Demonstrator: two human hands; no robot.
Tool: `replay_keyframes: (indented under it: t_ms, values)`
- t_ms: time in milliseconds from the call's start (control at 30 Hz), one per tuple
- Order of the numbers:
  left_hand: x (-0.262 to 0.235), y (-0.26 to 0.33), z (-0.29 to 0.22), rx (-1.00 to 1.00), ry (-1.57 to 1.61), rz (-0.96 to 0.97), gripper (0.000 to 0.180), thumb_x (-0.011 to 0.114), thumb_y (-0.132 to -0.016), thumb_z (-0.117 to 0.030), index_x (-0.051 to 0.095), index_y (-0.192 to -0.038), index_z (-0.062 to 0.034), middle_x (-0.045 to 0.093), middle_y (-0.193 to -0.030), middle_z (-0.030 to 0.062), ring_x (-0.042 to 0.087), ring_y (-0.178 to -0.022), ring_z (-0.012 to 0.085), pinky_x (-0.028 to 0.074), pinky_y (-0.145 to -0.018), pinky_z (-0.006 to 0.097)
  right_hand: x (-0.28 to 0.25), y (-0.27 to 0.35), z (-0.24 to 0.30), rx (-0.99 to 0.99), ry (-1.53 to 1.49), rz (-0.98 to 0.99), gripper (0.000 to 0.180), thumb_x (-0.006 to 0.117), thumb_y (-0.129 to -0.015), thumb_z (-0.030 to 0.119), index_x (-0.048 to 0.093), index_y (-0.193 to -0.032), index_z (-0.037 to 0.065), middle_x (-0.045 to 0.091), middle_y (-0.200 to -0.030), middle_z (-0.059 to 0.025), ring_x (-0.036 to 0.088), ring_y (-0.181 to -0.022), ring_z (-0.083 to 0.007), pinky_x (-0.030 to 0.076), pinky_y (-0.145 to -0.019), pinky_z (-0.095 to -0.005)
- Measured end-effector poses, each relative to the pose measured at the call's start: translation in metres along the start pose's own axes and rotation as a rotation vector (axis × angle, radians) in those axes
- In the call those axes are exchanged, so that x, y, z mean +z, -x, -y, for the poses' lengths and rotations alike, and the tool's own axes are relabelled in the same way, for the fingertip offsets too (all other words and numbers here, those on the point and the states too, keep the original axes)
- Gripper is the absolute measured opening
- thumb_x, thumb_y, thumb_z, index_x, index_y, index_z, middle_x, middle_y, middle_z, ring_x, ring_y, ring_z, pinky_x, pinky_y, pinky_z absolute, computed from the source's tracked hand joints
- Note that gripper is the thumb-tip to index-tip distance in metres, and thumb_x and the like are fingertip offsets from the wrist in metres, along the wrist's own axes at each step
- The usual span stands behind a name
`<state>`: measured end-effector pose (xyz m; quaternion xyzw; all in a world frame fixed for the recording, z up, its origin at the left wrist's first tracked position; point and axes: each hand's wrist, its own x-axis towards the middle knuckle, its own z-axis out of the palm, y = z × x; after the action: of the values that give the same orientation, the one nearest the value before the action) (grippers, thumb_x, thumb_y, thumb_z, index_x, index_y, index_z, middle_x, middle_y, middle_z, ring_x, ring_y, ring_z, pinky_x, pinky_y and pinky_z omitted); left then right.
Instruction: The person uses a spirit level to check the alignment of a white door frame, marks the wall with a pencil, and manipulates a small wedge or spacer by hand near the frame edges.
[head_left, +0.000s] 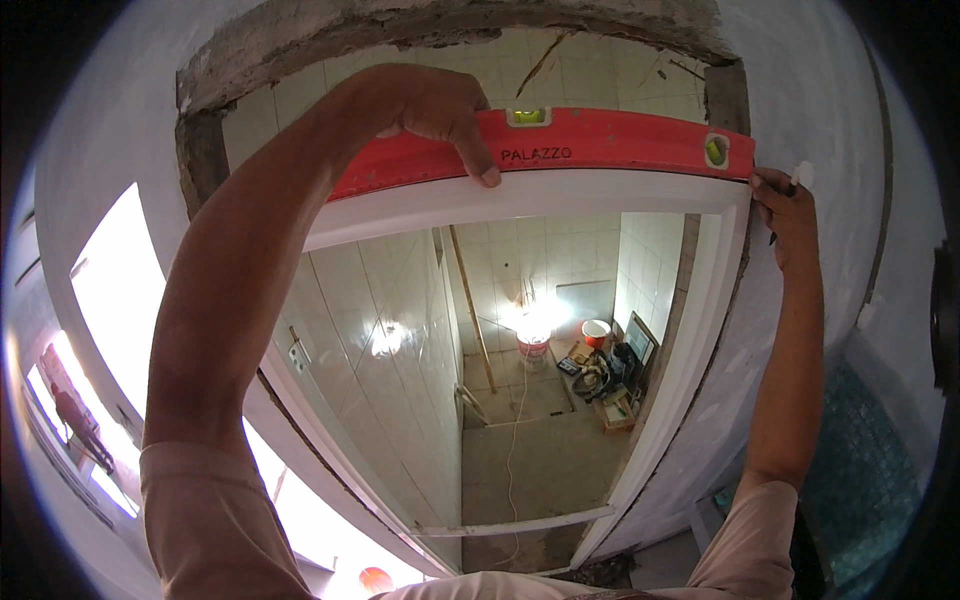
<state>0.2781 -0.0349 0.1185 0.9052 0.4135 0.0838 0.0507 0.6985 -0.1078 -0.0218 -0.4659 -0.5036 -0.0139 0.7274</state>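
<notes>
So the left hand [425,105] is clamped on the red level [560,148] laid along the top of the white door frame [520,195], right hand [785,215] pinching a pencil at the corner, probably mid level-check, bubble needs reading.

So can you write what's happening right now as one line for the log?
left hand: holds red level on white door frame top | right hand: at frame corner, holding small dark tool | beyond: tiled room, buckets

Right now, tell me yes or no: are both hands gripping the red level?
No. Only the left hand holds the red level; the right hand rests by the door frame corner.
</notes>
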Motion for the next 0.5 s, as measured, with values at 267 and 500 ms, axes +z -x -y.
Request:
replay_keyframes:
  t_ms: [267,500]
  values:
    - [0.0003,0.0031,-0.0042,-0.034,-0.004,-0.036,0.070,0.092,-0.052,-0.027,0.072,-0.114,-0.0015,0.074,-0.100,0.0161,0.071,-0.089,0.0302,0.054,-0.085,0.045,-0.0024,-0.0020,-0.0030,-0.010,0.017,-0.010,0.025,0.076,-0.087,0.022,0.073,-0.102,0.003,0.064,-0.080,0.0028,0.046,-0.062,-0.0056,0.032,-0.054,-0.0222]
    - [-0.0008,-0.0024,-0.0008,-0.046,-0.051,-0.006,0.067,0.090,-0.054,-0.027,0.072,-0.114,-0.0042,0.074,-0.101,0.0141,0.070,-0.093,0.0295,0.051,-0.088,0.045,-0.0039,-0.0010,-0.0034,-0.007,-0.032,0.023,0.028,0.077,-0.086,0.023,0.073,-0.104,0.002,0.064,-0.078,0.0023,0.046,-0.063,-0.0063,0.034,-0.056,-0.0228]
